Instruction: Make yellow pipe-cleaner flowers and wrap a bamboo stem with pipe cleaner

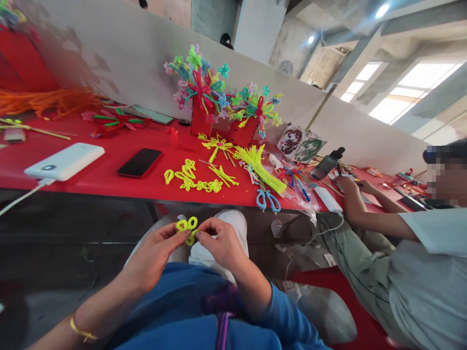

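We hold a fluorescent-yellow, fuzzy-stemmed looped flower directly between our two hands, over the lap and short of the table, so neither hand has to reach for it. Our left hand has thumb and forefinger pinched together on its left and lower side; our right hand has its fingertips drawn in tight at its right edge, though exactly which strand they grip is hidden. The flower is a compact cluster with no clear long axis: its two plainest rings rise above our thumbs, and the meeting of fingertips sits low and to the right, nearer the right hand. Straight beyond both hands runs the near edge of the red-covered table, with small finished-looking yellow blossoms just past it. Beyond and to the right of our right hand, a thick bundle of straight yellow fuzzy stems slants from far left to near right, and the blue-handled scissors poke their loops over the edge; the right hand is nearer to both. Room between hands and edge looks free, while our white-trousered knees limit movement below.
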### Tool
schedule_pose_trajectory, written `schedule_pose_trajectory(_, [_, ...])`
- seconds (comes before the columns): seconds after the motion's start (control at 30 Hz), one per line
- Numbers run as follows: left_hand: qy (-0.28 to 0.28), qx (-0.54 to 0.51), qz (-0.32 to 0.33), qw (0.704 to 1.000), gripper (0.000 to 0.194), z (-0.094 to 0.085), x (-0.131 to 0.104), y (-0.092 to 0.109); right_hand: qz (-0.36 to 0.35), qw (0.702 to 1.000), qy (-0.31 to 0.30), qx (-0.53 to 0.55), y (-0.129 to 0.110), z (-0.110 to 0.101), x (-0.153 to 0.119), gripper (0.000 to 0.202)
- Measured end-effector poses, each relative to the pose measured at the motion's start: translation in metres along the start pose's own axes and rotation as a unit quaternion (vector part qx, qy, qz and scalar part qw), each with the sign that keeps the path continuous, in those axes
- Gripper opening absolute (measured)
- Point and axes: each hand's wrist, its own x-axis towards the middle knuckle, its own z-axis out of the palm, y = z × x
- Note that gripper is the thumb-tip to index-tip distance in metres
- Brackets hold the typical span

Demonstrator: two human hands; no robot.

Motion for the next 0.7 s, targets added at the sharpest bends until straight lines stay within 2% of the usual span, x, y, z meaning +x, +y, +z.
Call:
schedule_pose_trajectory(0.13, [-0.011, 0.04, 0.003, 0.999, 0.035, 0.001, 0.0, -0.001, 0.03, 0.999, -0.001, 0.029, 0.001, 0.0, 0.001, 0.008])
schedule_pose_trajectory(0.3, [-0.023, 0.067, 0.004, 0.997, 0.029, 0.001, 0.002, -0.001, 0.031, 0.996, 0.013, 0.082, 0.008, 0.004, 0.004, 0.008])
schedule_pose_trajectory(0.53, [-0.029, 0.045, 0.008, 0.999, 0.022, -0.004, 0.007, -0.004, 0.044, 0.994, 0.011, 0.102, 0.017, 0.006, 0.008, 0.008])
schedule_pose_trajectory(0.7, [-0.035, 0.027, 0.008, 0.999, 0.024, -0.009, 0.006, 0.001, 0.059, 0.983, 0.031, 0.17, 0.015, 0.0, 0.007, 0.008])
